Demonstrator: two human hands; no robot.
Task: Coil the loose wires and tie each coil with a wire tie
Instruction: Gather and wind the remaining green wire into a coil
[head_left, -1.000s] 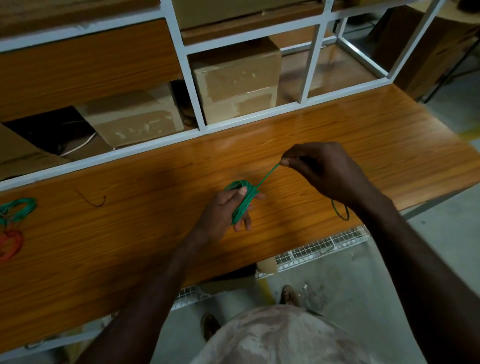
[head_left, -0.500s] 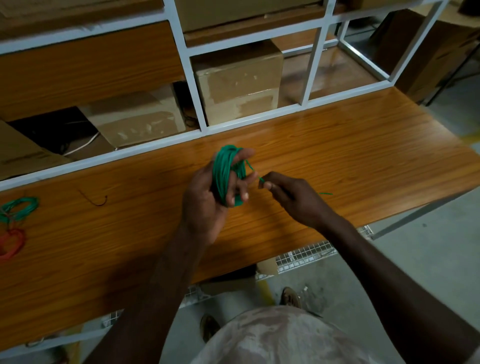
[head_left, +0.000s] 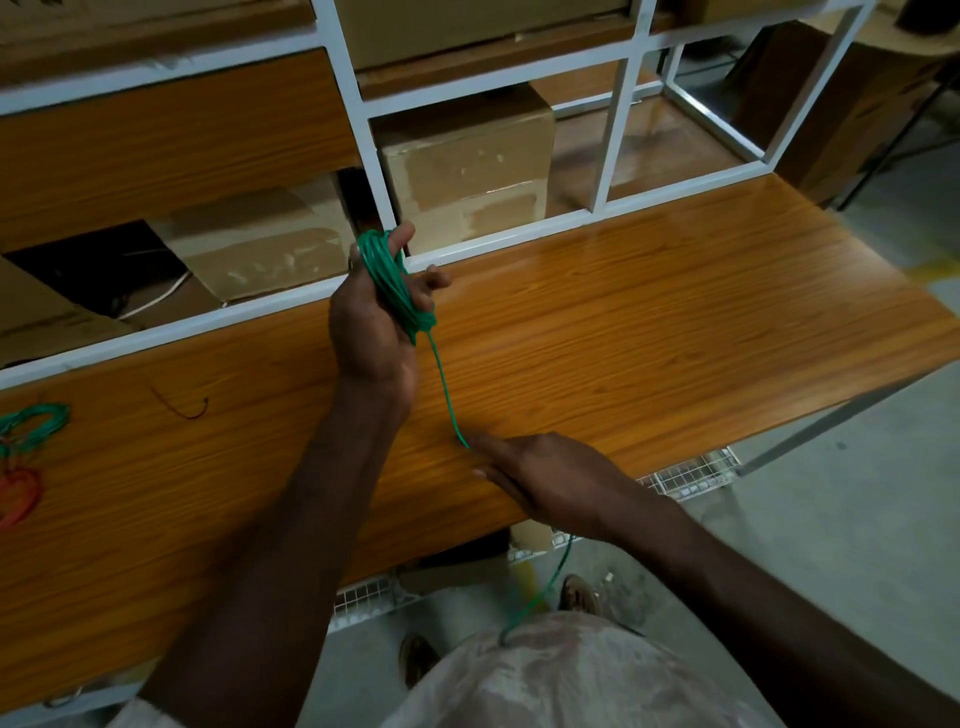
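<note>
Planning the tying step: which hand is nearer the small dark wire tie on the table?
Left. The left hand is up right of the wire tie; the right hand is farther right.

Dim, warm light, soft glare on the tabletop (head_left: 649, 322), wide-angle bending at edges.

Counter (head_left: 649, 332): orange-brown wood-grain top, smooth and glossy, with pale reflections near its far edge. Shelf frame (head_left: 615, 135): white-painted metal bars, smooth, slight sheen. Cardboard boxes (head_left: 462, 156): brown matt board, sealed with shiny clear tape that catches the light. Green wire (head_left: 395, 291): smooth plastic-coated strand, faintly glossy, wound in a bundle. Second green coil (head_left: 36, 421) and red coil (head_left: 18, 493): the same smooth coated look. Wire tie (head_left: 182, 410): thin, dark, matt. Mesh tray (head_left: 685, 475) under the counter: white wire grid. Floor (head_left: 831, 519): grey concrete, matt, lightly speckled.
</note>
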